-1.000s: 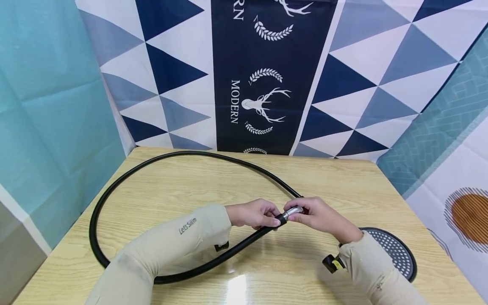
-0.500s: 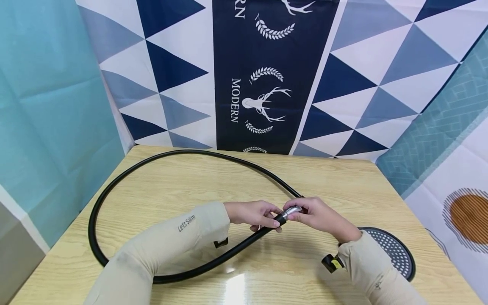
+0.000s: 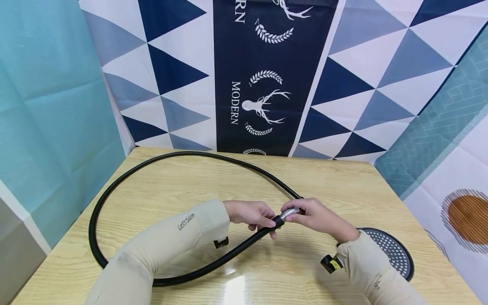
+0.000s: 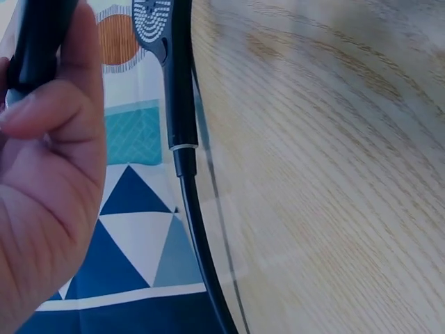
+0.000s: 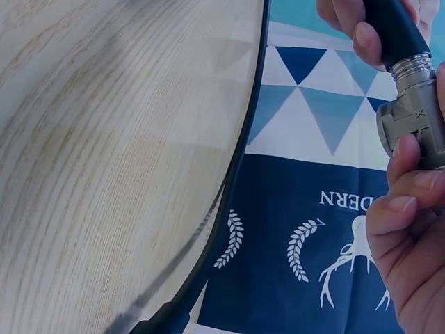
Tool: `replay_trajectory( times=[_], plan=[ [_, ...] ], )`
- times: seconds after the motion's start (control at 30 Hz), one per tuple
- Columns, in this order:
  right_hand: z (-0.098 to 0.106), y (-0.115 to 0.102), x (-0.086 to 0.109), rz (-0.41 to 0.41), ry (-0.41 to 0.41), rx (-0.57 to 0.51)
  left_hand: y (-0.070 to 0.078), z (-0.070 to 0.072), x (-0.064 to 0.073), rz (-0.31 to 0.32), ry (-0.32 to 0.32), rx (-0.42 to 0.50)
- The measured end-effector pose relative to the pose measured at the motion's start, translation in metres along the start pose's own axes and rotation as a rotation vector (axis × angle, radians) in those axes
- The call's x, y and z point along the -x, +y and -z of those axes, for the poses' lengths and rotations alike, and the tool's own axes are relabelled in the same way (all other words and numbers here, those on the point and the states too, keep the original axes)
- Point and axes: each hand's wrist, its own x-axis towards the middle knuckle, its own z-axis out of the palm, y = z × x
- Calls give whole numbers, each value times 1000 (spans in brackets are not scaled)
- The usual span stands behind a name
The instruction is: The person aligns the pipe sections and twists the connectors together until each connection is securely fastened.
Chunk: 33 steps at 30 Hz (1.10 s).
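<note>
In the head view, my left hand [image 3: 251,214] pinches the thick end of a black shower hose [image 3: 213,267] between thumb and fingers. My right hand [image 3: 320,217] grips a silver metal pipe fitting [image 3: 288,213] against that end. Seen from the right wrist, the fitting [image 5: 411,115] has a side branch, and some of its thread shows between its body and the hose's black end piece [image 5: 398,31]. How far the thread runs inside is hidden. A black hand shower head [image 4: 182,90] is joined to the hose's other end; its round perforated face [image 3: 394,252] lies partly behind my right forearm.
The hose loops widely over the wooden table [image 3: 183,190], towards its left and back edges. A patterned cloth [image 3: 259,76] hangs behind the table, with teal cloth [image 3: 49,106] at the left.
My left fingers have shifted round the hose end: they loosened about half a second ago and now sit lower beneath it. My right hand has barely moved, still holding the fitting.
</note>
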Motion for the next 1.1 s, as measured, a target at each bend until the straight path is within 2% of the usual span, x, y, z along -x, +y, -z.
replay_trajectory(
  times=[0.27, 0.9, 1.1],
  plan=[
    [-1, 1, 0, 8, 10, 15, -3, -2, 0, -27, 40, -12],
    [-1, 6, 0, 6, 15, 0, -5, -7, -5, -33, 145, -63],
    [-3, 7, -3, -5, 10, -11, -8, -5, -4, -36, 155, -34]
  ],
)
